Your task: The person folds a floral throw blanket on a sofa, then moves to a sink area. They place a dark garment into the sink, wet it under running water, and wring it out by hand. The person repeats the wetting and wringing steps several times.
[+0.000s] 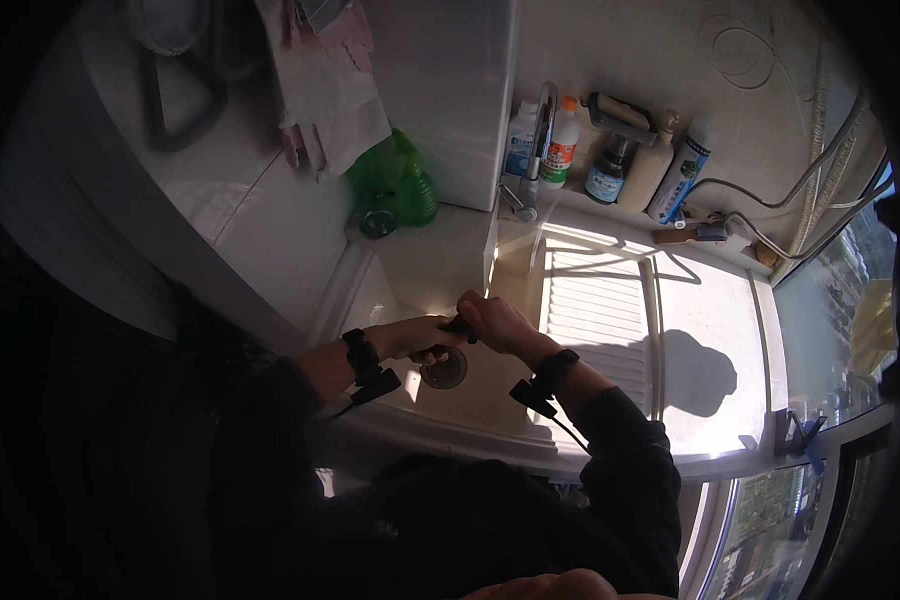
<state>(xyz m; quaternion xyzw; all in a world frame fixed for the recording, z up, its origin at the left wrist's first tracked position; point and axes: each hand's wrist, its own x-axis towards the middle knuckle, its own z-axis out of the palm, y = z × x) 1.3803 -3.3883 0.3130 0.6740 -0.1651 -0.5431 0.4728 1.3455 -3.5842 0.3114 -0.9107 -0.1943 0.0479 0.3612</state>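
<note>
Both my hands meet over the basin of a white laundry sink [506,382]. My left hand [418,337] and my right hand [495,321] close on a small dark, bunched item [461,327], possibly cloth; the fingers hide most of it. My right hand sits slightly higher and to the right of the left. Below my left fingers shows the round drain [450,371] in the basin floor. A sunlit ribbed washboard [596,307] slopes just right of my right hand. Each wrist wears a black strap with a small device and a cable.
A chrome faucet [529,191] rises behind the basin. Along the back ledge stand an orange-capped bottle [561,154], a pump bottle [649,176], a spray can [679,180] and a wooden-backed brush [679,235]. A green spray bottle [416,191] stands left, below hanging cloths [330,97].
</note>
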